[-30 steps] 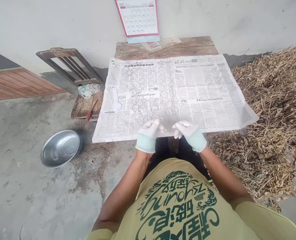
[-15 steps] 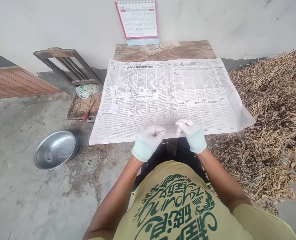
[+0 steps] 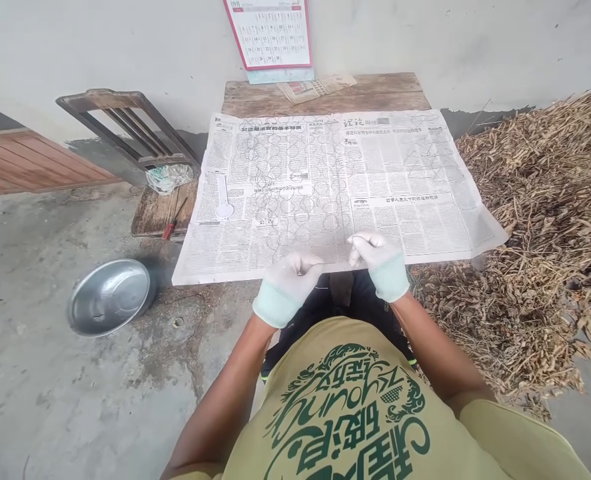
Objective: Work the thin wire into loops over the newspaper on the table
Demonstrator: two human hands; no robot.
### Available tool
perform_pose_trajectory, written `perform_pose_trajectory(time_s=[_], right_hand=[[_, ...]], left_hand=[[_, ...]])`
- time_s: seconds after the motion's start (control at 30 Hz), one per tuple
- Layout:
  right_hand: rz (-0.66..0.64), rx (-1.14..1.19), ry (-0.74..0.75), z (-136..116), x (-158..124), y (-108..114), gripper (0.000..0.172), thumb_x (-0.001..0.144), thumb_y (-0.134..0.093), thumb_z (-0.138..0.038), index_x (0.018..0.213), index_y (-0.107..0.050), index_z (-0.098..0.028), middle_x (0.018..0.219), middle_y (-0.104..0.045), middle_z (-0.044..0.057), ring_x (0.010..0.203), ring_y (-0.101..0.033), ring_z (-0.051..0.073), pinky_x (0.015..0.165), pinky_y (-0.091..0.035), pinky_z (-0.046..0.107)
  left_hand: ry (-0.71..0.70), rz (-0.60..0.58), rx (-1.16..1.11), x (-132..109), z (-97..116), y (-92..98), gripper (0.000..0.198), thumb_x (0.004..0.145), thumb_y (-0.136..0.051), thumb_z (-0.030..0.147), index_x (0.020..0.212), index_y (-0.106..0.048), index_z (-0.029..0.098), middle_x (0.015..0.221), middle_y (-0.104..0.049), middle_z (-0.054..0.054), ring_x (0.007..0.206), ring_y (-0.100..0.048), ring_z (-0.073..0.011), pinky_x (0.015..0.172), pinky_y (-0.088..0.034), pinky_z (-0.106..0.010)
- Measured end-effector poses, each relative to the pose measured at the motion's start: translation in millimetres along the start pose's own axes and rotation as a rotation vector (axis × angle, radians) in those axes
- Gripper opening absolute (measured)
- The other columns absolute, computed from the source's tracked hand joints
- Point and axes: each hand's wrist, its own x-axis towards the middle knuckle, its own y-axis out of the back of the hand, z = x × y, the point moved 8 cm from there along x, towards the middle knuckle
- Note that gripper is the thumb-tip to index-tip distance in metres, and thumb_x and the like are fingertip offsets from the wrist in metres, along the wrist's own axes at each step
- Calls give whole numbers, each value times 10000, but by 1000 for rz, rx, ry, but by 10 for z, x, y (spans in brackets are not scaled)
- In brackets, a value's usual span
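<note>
Wire loops [image 3: 301, 217], thin dark ones, lie all over the middle of the newspaper [image 3: 405, 230] spread on my wooden desk [image 3: 385, 95]; more squiggly strands sit over on its right side; my left hand [image 3: 291, 277] is at the near edge of the paper, palm side down, thumb and forefinger close together; my right hand [image 3: 376, 257] is just beside it, fingers curled in, not touching the left; both are in white gloves with mint cuffs; honestly can't tell if either one's gripping a strand, way too fine to see; calendar [image 3: 272, 37] stands at the back; off to the left there's a wooden chair [image 3: 150, 212] with a red-handled screwdriver [image 3: 168, 230] on the seat, plus a metal basin [image 3: 112, 297] on the floor.
</note>
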Motion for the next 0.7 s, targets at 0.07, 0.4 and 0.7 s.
perform_pose_trajectory(time_s=[0.07,0.4,0.7], right_hand=[[-14,-15,15,-9,7,-6,183,919,-612,-310,859,-757,-216,633,-674,-5,611,-630,165,668,-546,325],[-220,263,-29,161,-46,-133,385,961,-648,-573,979,-751,-203,768,-726,40,707,-695,184,647,-539,320],[-180,187,-45,189,-123,-112,215,948,-662,-378,1000,-756,-191,751,-760,23,642,-675,158,667,-548,321]], left_hand=[[-19,-59,3,-2,15,-30,431,825,-543,307,553,-219,227,573,-211,30,545,-184,-112,494,-184,-277],[-30,38,3,47,-103,24,431,824,-552,289,516,-260,215,544,-257,26,527,-210,-109,498,-182,-284],[-31,118,20,27,-124,68,409,843,-541,275,532,-281,216,548,-244,32,529,-204,-109,502,-164,-289]])
